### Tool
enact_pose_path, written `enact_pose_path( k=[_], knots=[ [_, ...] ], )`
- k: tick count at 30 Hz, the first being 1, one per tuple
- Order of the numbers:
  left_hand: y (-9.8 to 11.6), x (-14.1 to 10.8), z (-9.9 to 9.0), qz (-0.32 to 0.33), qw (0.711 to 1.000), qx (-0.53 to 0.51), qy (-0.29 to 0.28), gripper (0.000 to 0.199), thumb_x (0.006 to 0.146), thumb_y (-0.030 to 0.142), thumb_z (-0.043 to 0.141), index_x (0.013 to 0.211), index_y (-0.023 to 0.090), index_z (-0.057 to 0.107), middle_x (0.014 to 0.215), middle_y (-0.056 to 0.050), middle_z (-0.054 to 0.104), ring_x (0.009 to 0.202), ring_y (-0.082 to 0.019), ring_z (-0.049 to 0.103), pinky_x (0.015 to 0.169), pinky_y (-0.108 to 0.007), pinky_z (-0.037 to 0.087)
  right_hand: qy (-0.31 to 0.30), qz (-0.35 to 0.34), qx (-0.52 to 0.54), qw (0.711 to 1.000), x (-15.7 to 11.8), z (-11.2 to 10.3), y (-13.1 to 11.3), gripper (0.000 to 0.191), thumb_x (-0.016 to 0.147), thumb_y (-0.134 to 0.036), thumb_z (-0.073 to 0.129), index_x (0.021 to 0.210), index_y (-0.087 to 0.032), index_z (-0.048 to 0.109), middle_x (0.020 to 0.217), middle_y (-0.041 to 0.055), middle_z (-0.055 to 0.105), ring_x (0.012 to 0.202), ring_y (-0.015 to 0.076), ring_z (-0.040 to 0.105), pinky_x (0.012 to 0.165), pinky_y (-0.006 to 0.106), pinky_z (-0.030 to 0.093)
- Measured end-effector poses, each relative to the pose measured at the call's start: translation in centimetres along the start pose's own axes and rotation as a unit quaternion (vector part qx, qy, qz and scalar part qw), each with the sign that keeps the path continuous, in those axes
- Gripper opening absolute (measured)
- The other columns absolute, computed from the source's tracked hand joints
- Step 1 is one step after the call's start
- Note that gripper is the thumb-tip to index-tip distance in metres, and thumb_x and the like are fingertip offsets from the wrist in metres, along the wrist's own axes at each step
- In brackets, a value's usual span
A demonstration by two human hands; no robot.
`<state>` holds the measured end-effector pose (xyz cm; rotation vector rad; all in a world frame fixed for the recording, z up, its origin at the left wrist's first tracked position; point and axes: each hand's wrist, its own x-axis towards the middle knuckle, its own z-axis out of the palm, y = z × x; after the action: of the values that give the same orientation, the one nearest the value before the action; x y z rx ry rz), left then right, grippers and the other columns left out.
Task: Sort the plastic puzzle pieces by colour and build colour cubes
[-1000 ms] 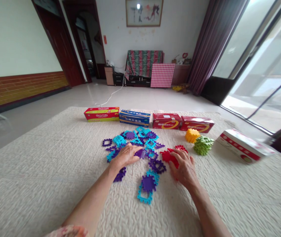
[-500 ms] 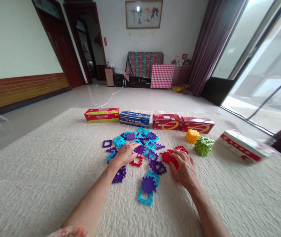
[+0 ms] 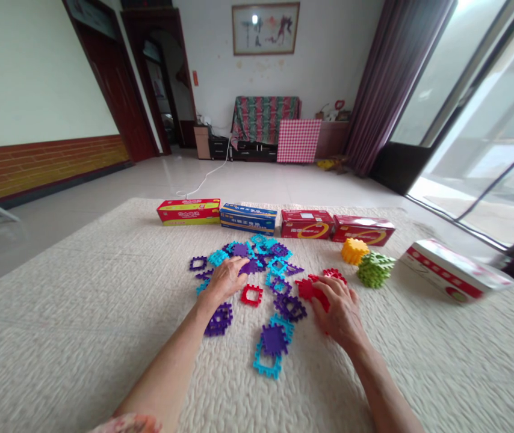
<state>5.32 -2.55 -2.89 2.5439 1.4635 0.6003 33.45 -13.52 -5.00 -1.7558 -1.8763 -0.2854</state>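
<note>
My left hand is closed at the fingertips on a purple square notched building piece, over a loose pile of purple and turquoise pieces. Just right of it, a red open-frame square piece lies flat on the mat. My right hand is cupped over several red notched pieces, with red showing between thumb and fingers; the hand hides part of them. Another red piece lies beyond its fingers. Nearer me, a purple square overlaps a turquoise frame.
Along the far edge of the quilted mat stand a red-yellow box, a blue box and two dark red boxes. At right are a yellow stack, a green stack and a white-red box.
My left hand has moved slightly left and away from me with the purple square, uncovering the red frame more fully. My right hand stays on the red pieces. The view has shifted slightly.
</note>
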Motion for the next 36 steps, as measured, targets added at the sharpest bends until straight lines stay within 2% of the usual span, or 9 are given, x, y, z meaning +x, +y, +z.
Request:
enact_pose_path(
  k=[3,7,9,13,16,23,29,33,36],
  knots=[
    [-0.1,0.0,-0.3,-0.032,0.999,0.038,0.022,0.034,0.084,0.025,0.05,0.114,0.017,0.063,0.115,-0.011,0.064,0.107,-0.025,0.058,0.097,-0.038,0.043,0.005,-0.003,0.001,1.0,0.0,0.0,0.0,0.027,0.082,-0.03,0.053,0.106,-0.026,0.064,0.123,0.0077,0.06,0.117,0.0287,0.049,0.096,0.049,0.033],
    [0.5,-0.3,-1.2,-0.026,0.998,0.057,0.019,0.026,0.083,0.026,0.052,0.103,0.019,0.066,0.108,-0.009,0.065,0.103,-0.024,0.058,0.096,-0.037,0.043,0.001,-0.004,0.002,1.0,0.0,0.0,-0.1,0.026,0.082,-0.029,0.053,0.106,-0.026,0.064,0.124,0.0074,0.06,0.117,0.0284,0.048,0.095,0.048,0.033],
    [1.1,-0.5,-1.7,0.006,0.999,0.042,-0.01,0.025,0.08,0.024,0.054,0.102,0.02,0.066,0.103,-0.007,0.066,0.101,-0.022,0.058,0.095,-0.035,0.043,-0.005,0.0,0.0,1.0,0.0,0.0,0.0,0.026,0.083,-0.028,0.053,0.106,-0.026,0.063,0.124,0.0069,0.06,0.118,0.0282,0.048,0.095,0.048,0.032],
    [2.7,-1.1,-2.0,0.089,0.988,0.022,-0.125,0.026,0.075,0.025,0.059,0.099,0.023,0.068,0.095,-0.004,0.066,0.094,-0.021,0.059,0.091,-0.031,0.044,-0.007,0.003,0.0,1.0,0.0,0.0,0.0,0.025,0.083,-0.03,0.054,0.106,-0.025,0.064,0.124,0.0069,0.06,0.118,0.0283,0.047,0.095,0.048,0.032],
    [3.5,-1.5,-1.7,0.1,0.979,0.033,-0.177,0.026,0.073,0.025,0.058,0.098,0.025,0.068,0.096,-0.004,0.065,0.096,-0.021,0.057,0.094,-0.031,0.042,-0.005,0.001,0.004,1.0,0.0,0.1,0.1,0.026,0.083,-0.03,0.054,0.107,-0.026,0.063,0.124,0.0071,0.06,0.118,0.0281,0.048,0.095,0.048,0.033],
    [3.7,-1.9,-1.2,0.081,0.979,0.047,-0.179,0.032,0.07,0.026,0.061,0.103,0.025,0.065,0.103,-0.005,0.061,0.102,-0.024,0.055,0.094,-0.033,0.042,-0.002,0.0,0.004,1.0,-0.1,0.3,0.2,0.029,0.082,-0.03,0.055,0.109,-0.027,0.063,0.124,0.007,0.06,0.117,0.0287,0.048,0.096,0.049,0.033],
    [4.0,-1.8,-1.6,0.088,0.978,0.043,-0.184,0.031,0.074,0.022,0.056,0.103,0.023,0.065,0.105,-0.006,0.063,0.102,-0.024,0.057,0.093,-0.032,0.042,-0.01,-0.005,-0.003,1.0,-0.1,0.1,0.2,0.028,0.083,-0.027,0.054,0.11,-0.027,0.063,0.126,0.0062,0.059,0.12,0.0283,0.047,0.097,0.049,0.032],
    [4.0,-1.5,-2.0,0.104,0.976,0.02,-0.188,0.024,0.076,0.018,0.052,0.093,0.022,0.068,0.096,-0.005,0.068,0.094,-0.021,0.061,0.085,-0.03,0.045,-0.01,-0.015,-0.001,1.0,-0.2,-0.1,-0.1,0.027,0.084,-0.027,0.053,0.109,-0.025,0.063,0.124,0.0074,0.06,0.121,0.0283,0.046,0.097,0.049,0.032],
    [3.8,-1.1,-2.0,0.102,0.979,0.011,-0.174,0.026,0.08,0.014,0.044,0.084,0.022,0.068,0.087,-0.004,0.071,0.084,-0.019,0.064,0.078,-0.028,0.045,-0.015,-0.015,-0.001,1.0,-0.3,-0.2,-0.4,0.027,0.083,-0.025,0.053,0.109,-0.025,0.063,0.124,0.0075,0.06,0.121,0.0283,0.045,0.098,0.05,0.031]
  ],
)
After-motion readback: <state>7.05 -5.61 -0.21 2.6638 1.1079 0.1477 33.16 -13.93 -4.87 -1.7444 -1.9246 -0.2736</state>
